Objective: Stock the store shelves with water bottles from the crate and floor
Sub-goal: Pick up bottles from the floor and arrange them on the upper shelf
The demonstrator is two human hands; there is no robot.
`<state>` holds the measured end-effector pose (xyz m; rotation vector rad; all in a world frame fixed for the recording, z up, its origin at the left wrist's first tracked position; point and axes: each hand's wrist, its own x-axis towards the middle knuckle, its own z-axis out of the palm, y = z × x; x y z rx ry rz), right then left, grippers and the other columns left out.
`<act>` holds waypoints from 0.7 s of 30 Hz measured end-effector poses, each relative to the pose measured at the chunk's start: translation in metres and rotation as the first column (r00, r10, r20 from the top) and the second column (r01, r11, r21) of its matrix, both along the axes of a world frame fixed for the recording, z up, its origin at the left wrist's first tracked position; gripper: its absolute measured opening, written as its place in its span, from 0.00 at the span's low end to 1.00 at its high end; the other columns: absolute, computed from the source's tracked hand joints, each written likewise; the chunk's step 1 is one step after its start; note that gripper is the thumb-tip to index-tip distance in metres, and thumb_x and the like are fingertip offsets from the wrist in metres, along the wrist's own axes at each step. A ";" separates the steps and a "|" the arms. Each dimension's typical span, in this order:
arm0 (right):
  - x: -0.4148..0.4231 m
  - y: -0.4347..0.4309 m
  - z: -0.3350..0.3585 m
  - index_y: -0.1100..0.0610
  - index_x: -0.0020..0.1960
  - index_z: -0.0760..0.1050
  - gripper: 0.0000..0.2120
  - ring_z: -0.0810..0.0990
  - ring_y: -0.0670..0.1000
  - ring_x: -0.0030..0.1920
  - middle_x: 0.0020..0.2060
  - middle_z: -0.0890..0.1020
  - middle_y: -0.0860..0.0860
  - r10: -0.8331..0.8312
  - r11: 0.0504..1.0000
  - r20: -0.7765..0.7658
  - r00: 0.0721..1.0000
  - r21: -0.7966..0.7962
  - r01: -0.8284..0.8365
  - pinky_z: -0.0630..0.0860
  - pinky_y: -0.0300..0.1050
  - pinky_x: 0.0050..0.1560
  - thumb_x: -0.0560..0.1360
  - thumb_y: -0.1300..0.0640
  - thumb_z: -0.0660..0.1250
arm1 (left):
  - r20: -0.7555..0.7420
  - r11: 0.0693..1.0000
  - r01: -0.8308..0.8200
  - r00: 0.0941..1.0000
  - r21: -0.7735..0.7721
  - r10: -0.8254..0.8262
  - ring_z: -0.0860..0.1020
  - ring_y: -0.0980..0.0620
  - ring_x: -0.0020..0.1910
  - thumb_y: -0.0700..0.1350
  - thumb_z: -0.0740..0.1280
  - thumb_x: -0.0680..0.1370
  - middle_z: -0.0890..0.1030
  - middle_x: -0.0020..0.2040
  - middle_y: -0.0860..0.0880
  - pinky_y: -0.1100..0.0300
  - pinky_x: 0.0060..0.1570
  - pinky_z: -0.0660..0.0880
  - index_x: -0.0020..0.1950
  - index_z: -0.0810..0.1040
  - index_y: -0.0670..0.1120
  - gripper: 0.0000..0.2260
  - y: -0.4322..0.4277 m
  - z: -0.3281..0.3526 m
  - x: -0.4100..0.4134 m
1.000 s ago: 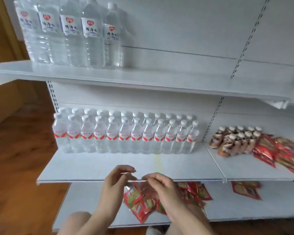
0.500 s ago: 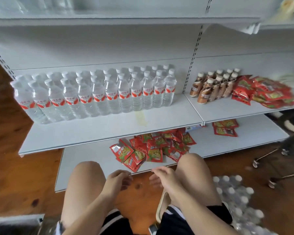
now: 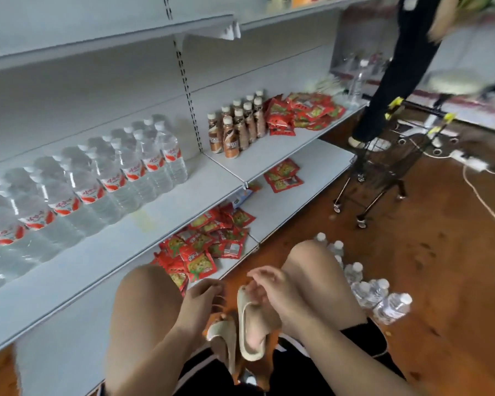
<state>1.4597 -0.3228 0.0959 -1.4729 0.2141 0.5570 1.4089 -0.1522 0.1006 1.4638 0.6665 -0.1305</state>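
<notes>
**A:** At the left of the frame, how full is the shelf?

**B:** Rows of bottles stand upright along its back, from the left edge as far as the post. The front strip is bare, so I judge there is room for more.

**A:** And the hands?

**B:** They are at bottom centre. The left hand hangs with its fingers loosely curled and holds nothing. The right hand, just beside it, is loose-fingered and empty too. It sits over a slipper, but I cannot tell whether it touches it.

**A:** What is left to stock?

**B:** At lower right, a cluster of floor bottles stands on the floor, well apart from the shelf. No crate shows anywhere in the frame.

**A:** So how far along is it?

**B:** Partway, I'd say. One stretch of shelf is filled and the floor lot waits. Neither hand has a bottle, so the next one is not yet picked up.
</notes>
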 end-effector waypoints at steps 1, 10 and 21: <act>-0.004 -0.007 0.003 0.62 0.52 0.79 0.06 0.81 0.52 0.31 0.34 0.83 0.55 -0.035 0.999 0.011 0.999 0.005 0.035 0.77 0.44 0.33 0.81 0.62 0.64 | 0.016 1.000 0.025 1.000 -0.016 -0.025 0.77 0.47 0.33 0.31 0.61 0.81 0.81 0.36 0.43 0.59 0.33 0.74 0.48 0.80 0.34 0.08 -0.006 0.001 0.003; -0.034 -0.071 0.030 0.61 0.53 0.78 0.07 0.80 0.48 0.28 0.34 0.82 0.55 -0.251 0.964 0.127 0.960 -0.062 0.260 0.76 0.39 0.29 0.83 0.63 0.61 | 0.069 0.944 0.329 0.943 -0.041 -0.325 0.78 0.47 0.33 0.33 0.63 0.81 0.81 0.41 0.40 0.58 0.36 0.73 0.46 0.80 0.38 0.07 -0.080 0.006 0.029; -0.078 -0.133 0.005 0.55 0.49 0.77 0.07 0.80 0.51 0.32 0.35 0.83 0.54 -0.430 0.868 0.080 0.899 -0.237 0.436 0.76 0.42 0.33 0.82 0.62 0.63 | 0.039 0.831 0.556 0.831 -0.017 -0.555 0.79 0.51 0.33 0.35 0.63 0.82 0.83 0.34 0.48 0.56 0.38 0.74 0.49 0.82 0.38 0.08 -0.140 0.001 0.031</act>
